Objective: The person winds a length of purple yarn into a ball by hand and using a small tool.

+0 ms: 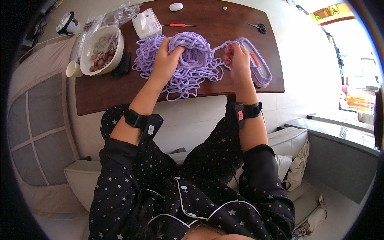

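A thick ball of lilac chunky yarn [192, 39] is gripped by my left hand [166, 57], thumb pressed into its near side. A strand of the same yarn runs right from the ball to my right hand [240, 60], whose curled fingers hold it. Loose loops of lilac yarn [186, 79] spread under and around the ball, some hanging over the table's near edge. Just beside my right hand lies a long oval lilac crocheted piece [265, 79] with a pale middle. A short red tool [254, 58] rests inside that oval.
On the dark wooden table [210, 9] are a white packet [147, 23], a red-handled crochet hook [177, 25], black-handled scissors [261, 28] and a white case [176, 6]. At the left, a white basket [118, 51] holds round fruit, near a cream cup [73, 69] and clear plastic wrap [120, 15].
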A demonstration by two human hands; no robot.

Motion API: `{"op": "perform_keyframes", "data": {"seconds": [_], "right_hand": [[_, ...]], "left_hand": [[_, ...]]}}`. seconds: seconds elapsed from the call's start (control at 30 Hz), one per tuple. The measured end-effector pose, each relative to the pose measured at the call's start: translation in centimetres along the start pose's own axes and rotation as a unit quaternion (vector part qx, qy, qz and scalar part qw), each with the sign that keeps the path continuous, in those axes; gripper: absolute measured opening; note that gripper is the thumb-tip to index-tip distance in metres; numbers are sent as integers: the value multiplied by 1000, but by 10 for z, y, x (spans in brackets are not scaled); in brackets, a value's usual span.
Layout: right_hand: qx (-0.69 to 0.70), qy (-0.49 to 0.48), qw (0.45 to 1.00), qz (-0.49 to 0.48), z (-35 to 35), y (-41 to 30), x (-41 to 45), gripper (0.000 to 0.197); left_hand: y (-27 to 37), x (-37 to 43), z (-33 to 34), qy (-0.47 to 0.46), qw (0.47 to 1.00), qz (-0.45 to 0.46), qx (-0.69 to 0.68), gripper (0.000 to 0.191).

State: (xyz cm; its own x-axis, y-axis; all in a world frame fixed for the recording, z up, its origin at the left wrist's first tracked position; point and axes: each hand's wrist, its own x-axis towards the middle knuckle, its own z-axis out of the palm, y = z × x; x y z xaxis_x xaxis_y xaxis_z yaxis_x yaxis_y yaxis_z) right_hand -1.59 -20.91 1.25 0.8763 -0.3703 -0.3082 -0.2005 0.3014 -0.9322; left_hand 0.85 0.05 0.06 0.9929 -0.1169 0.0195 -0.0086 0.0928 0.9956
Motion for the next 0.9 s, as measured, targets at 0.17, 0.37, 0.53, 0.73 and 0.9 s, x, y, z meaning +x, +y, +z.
{"op": "perform_keyframes", "data": {"seconds": [0.17,0.37,0.53,0.73,0.9], "right_hand": [[-136,59,988,-43,6,10,2,50],[-179,-209,956,-99,17,13,-7,53],[-202,-267,932,-137,20,23,-8,35],[-217,-198,951,-99,18,17,-10,31],[-118,-227,962,-100,26,6,-20,35]], "left_hand": [[-1,0,1,-9,1000,-23,-5,26],[-3,0,1,-1,999,-27,-25,24],[-6,0,2,-24,999,-31,-34,25],[-4,-2,4,-58,998,-30,11,33],[-6,-5,5,-100,994,13,-38,42]]}}
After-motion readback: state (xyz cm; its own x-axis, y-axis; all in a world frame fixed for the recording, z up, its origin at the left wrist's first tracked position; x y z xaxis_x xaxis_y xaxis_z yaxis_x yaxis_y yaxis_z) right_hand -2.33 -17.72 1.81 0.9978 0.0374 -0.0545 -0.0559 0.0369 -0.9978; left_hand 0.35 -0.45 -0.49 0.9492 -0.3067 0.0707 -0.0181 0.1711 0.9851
